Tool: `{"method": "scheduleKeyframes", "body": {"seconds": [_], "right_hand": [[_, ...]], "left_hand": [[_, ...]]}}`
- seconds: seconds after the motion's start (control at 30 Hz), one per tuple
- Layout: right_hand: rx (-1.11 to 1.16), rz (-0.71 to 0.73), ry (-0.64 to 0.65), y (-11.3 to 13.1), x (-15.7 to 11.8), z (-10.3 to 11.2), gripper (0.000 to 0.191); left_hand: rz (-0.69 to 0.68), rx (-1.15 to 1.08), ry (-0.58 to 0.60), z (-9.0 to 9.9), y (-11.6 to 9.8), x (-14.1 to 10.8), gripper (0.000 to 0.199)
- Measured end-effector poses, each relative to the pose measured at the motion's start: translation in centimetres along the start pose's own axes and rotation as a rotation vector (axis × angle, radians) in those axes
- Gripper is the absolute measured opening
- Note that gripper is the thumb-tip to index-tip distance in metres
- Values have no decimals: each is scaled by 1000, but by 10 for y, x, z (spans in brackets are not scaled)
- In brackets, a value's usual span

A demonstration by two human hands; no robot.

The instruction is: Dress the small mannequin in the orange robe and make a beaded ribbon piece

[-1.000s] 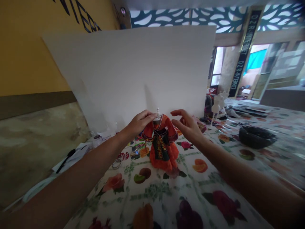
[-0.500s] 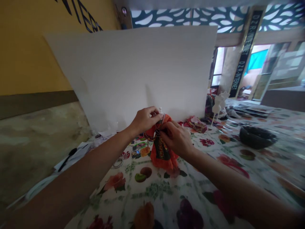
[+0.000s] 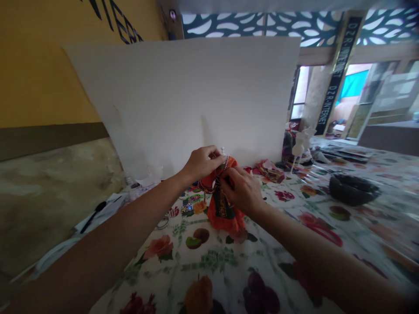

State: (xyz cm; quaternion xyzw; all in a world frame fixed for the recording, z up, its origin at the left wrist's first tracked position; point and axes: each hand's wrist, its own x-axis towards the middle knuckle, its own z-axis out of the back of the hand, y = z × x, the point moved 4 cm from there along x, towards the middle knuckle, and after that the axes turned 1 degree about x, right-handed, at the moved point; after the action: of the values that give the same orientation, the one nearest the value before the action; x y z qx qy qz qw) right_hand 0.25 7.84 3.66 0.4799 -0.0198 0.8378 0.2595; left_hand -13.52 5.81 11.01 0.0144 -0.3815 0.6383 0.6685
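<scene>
At 12 o'clock on the floral cloth (image 3: 212, 261), orange dress (image 3: 229, 222) stands on mini mannequin (image 3: 223, 150); L hand (image 3: 203, 163) pinches its top, R hand (image 3: 242, 189) grasps bodice (image 3: 219, 205). I'd keep both pinches light, stand steady.

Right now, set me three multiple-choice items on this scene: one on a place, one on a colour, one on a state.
1. Where is the dark bowl?
A. On the printed tablecloth, right of the hands
B. On the floor
C. Under the table

2. What is the main colour of the miniature dress?
A. Pale blue
B. White
C. Orange-red

3. Which hands touch the dress?
A. Neither
B. Both
C. Only one

1 A: the bowl sits on the cloth, off to the right.
2 C: orange-red fabric shows below the hands.
3 B: the left hand grips near the top; the right hand is on the front.
</scene>
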Motion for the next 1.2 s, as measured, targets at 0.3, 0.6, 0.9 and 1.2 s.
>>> {"method": "scheduleKeyframes", "body": {"seconds": [0.3,0.6,0.9,1.2], "right_hand": [[-9,20,-20,0,-2,3,14],[-19,12,-27,-1,-3,2,13],[-21,56,-93,1,-8,4,17],[10,6,-77,-1,-7,2,14]], "left_hand": [[9,29,12,0,-6,1,19],[9,29,18,-2,-7,1,19],[10,33,24,-1,-8,1,18],[-10,-4,27,1,-6,0,19]]}}
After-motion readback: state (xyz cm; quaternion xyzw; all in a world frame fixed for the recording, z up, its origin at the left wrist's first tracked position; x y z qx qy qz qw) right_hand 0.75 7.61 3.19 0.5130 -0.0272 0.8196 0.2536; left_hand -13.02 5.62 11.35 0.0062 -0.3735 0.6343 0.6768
